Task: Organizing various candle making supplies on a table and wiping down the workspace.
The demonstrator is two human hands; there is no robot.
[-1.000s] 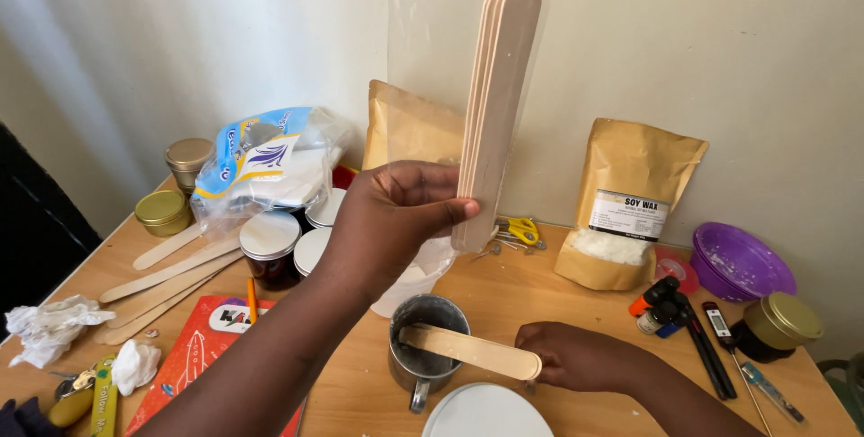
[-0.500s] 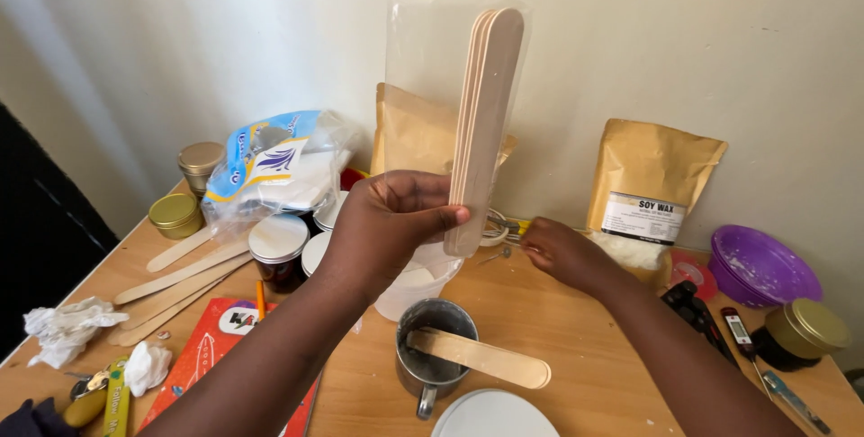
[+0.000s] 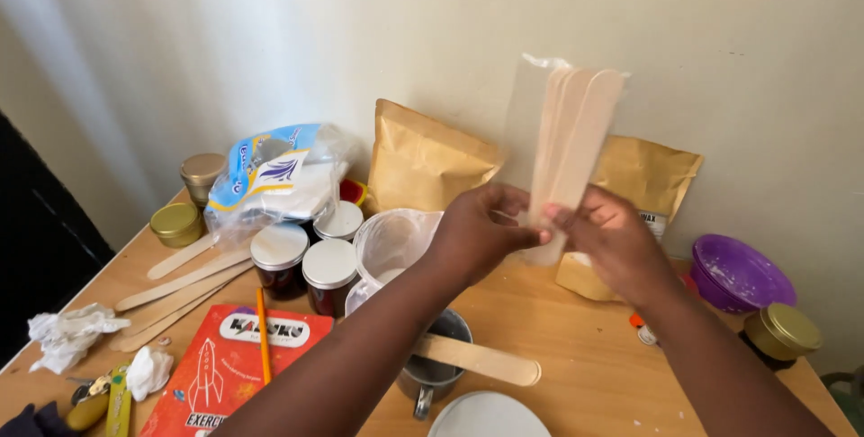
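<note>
bundle of pale wooden sticks [image 3: 569, 144] in clear plastic sleeve, upright, fanned at top, above table.

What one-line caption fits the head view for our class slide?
Both hands, left hand and right hand, hold a clear packet of wooden craft sticks upright above a metal cup on a cluttered wooden table.

Between your fingers [image 3: 540, 237], matt pale wooden sticks [image 3: 576, 144] sit in a glossy clear plastic sleeve [image 3: 526, 104]; below them, a dull metal cup [image 3: 432, 376].

Your hands hold the bag of wooden sticks [image 3: 569, 144] above the desk [image 3: 576, 347], before two pouches at its back edge. One stick [image 3: 477, 359] lies across the metal cup [image 3: 434, 374] near the front edge.
</note>
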